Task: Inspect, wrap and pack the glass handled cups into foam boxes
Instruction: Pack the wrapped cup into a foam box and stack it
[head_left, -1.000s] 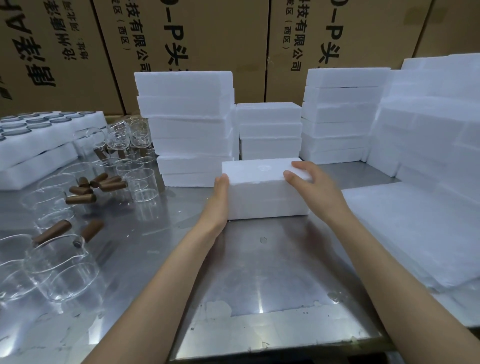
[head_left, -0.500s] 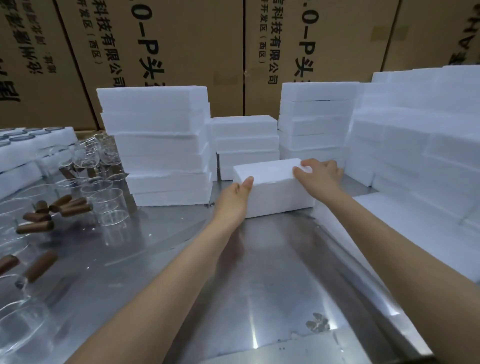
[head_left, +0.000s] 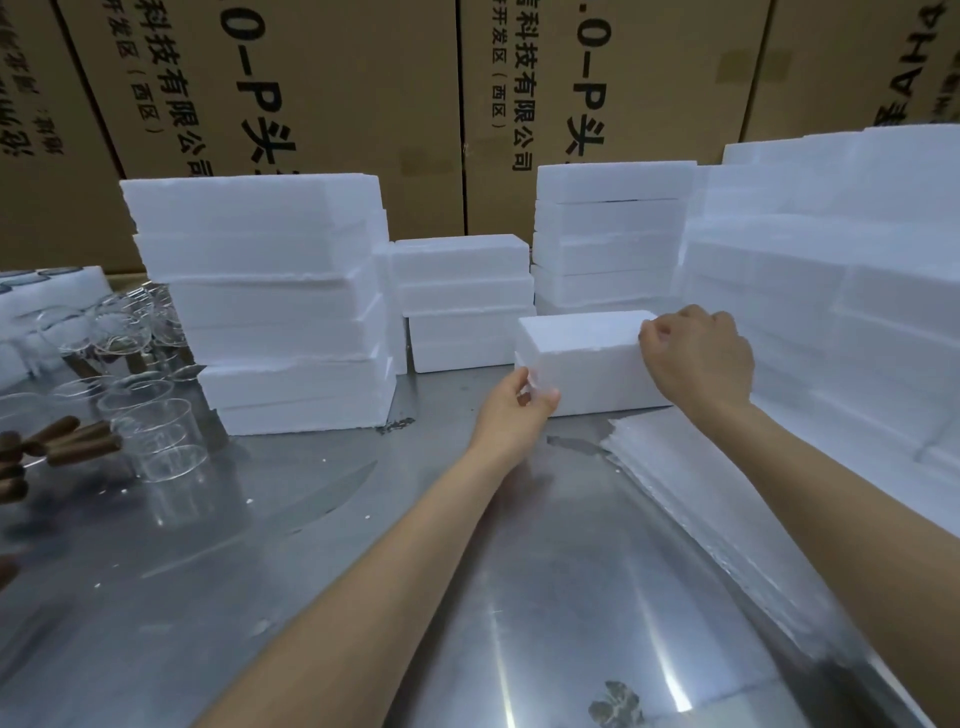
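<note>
Both hands were on one white foam box (head_left: 592, 364) that sat on the steel worktop (head_left: 519, 597), in front of the low middle stack of foam boxes (head_left: 462, 301). The left hand (head_left: 519, 410) gripped the box's near left corner, thumb and fingers curled around the edge. The right hand (head_left: 698, 358) grasped the box's right end from above, its fingers bent over the top edge. Taller stacks of the same boxes stood to the left (head_left: 270, 301) and to the right (head_left: 613, 234), all against a wall of brown cartons (head_left: 322, 104). The glass cups (head_left: 161, 441) with brown handles (head_left: 83, 447) stood well apart at the left of the worktop, none of them in either hand. A pile of white foam sheets (head_left: 727, 499) lay under the right forearm.
</note>
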